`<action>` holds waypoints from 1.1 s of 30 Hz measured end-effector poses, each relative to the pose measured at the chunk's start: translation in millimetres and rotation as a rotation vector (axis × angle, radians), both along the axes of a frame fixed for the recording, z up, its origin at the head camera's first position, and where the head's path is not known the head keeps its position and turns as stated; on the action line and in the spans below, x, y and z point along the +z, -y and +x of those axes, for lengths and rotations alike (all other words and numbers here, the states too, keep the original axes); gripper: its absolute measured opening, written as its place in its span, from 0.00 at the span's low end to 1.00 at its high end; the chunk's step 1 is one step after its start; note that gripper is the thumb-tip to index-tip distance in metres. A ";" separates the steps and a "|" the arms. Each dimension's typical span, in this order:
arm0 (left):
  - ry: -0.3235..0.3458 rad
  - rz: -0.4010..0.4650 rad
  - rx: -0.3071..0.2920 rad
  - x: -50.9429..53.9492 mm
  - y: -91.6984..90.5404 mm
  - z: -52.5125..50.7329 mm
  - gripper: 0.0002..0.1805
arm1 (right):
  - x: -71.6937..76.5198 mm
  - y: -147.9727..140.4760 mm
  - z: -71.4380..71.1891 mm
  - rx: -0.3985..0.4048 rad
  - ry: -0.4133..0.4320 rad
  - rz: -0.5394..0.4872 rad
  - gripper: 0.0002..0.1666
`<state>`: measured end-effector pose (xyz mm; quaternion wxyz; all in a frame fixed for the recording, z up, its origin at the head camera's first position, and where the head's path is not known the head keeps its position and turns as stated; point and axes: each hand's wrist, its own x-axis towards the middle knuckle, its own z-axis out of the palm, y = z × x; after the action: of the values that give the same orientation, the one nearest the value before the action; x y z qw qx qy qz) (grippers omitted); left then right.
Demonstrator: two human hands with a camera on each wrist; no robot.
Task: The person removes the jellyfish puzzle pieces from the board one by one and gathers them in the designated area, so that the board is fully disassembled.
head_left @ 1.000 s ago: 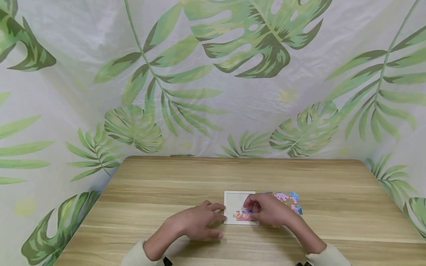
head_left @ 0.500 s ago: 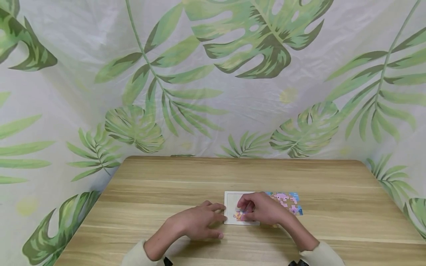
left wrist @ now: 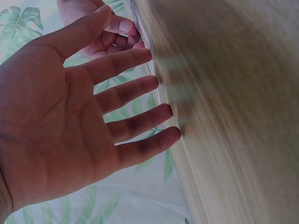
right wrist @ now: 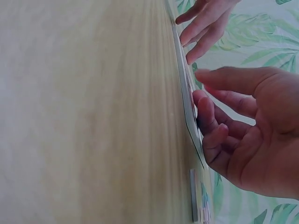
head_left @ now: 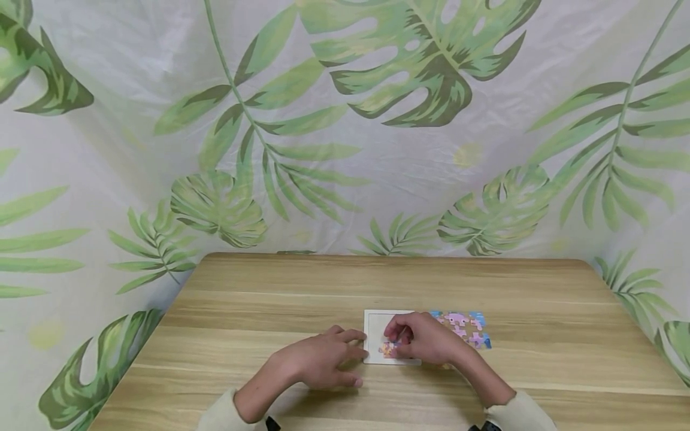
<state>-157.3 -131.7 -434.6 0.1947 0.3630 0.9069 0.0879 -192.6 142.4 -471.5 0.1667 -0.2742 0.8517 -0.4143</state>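
Observation:
A shallow white puzzle tray (head_left: 375,320) lies on the wooden table. Joined jigsaw pieces (head_left: 386,349) with orange, pink and purple print sit along its near side, partly covered by my right hand. My left hand (head_left: 326,357) rests at the tray's left edge, its spread fingertips (left wrist: 152,83) touching the rim. Over the tray my right hand (head_left: 426,340) has its thumb (right wrist: 229,78) reaching down to the joined pieces. Its other fingers are loosely bent, with a gap between them and the thumb. No piece shows held in either hand.
To the right of the tray lies a pink and blue group of jigsaw pieces (head_left: 477,340) with gaps in it, partly behind my right hand. The wooden table (head_left: 269,299) reaches back to a leaf-print curtain (head_left: 323,149).
My right hand has moved slightly left over the joined pieces, covering more of them and exposing more of the group at right, then stayed nearly still. My left hand has not moved.

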 end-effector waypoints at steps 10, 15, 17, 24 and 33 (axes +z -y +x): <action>-0.001 -0.001 0.001 1.3 -0.3 0.8 0.28 | -2.9 3.0 3.4 0.007 -0.050 0.009 0.14; -0.004 -0.002 0.001 1.1 -0.1 0.8 0.28 | -3.6 3.5 3.2 0.017 -0.073 0.013 0.14; -0.003 -0.001 -0.001 0.9 0.1 0.6 0.28 | -3.3 3.3 3.3 0.022 -0.080 0.013 0.14; -0.002 0.000 -0.002 0.0 0.3 -0.5 0.28 | -1.9 2.7 5.2 0.027 -0.084 0.025 0.13; 0.002 -0.008 -0.002 -1.1 -0.2 -0.9 0.28 | -3.9 2.8 4.7 0.028 -0.083 0.020 0.13</action>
<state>-158.2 -131.4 -435.7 0.1973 0.3631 0.9067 0.0844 -187.9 139.6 -475.4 0.1399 -0.3013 0.8581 -0.3916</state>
